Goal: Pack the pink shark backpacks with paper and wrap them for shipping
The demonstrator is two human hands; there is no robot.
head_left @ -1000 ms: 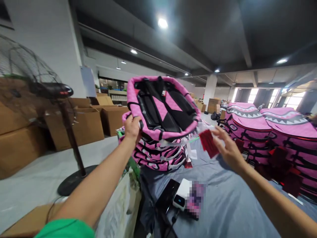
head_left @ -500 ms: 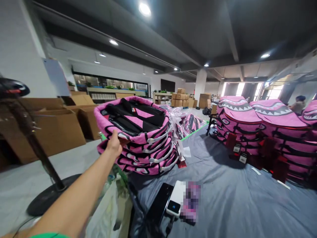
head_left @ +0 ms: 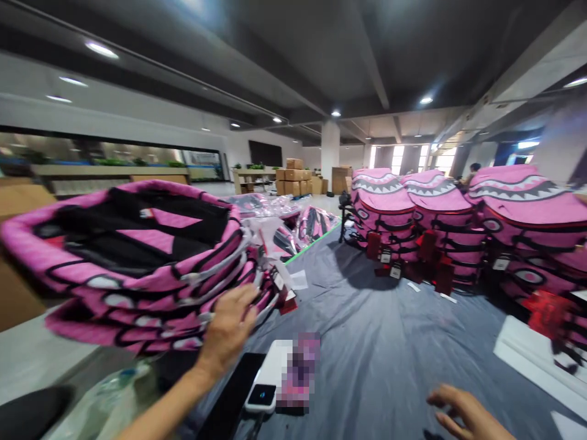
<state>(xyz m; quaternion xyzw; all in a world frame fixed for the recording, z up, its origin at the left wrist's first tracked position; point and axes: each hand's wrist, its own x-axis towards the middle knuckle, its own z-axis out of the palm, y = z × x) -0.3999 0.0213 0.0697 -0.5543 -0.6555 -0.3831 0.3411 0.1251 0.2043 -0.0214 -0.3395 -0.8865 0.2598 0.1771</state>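
A stack of flat pink backpacks (head_left: 137, 269) with black trim lies at the left of a grey-covered table (head_left: 389, 342). My left hand (head_left: 229, 327) hovers beside the lower front edge of the stack with its fingers spread, holding nothing. My right hand (head_left: 463, 412) shows at the bottom right, above the grey cover, fingers loosely apart and empty. A black phone (head_left: 233, 391) and a white power bank (head_left: 268, 385) lie just below my left hand.
Rows of upright pink shark-face backpacks (head_left: 449, 226) with red tags stand at the right. Bagged backpacks (head_left: 298, 223) lie further back. White flat pieces (head_left: 532, 354) rest at the right edge. Cardboard boxes (head_left: 298, 177) and a pillar (head_left: 330, 156) stand far off.
The view has swung right. My left hand let go of the top backpack and dropped to the stack's lower front, and my right hand came back into view without the red tag.
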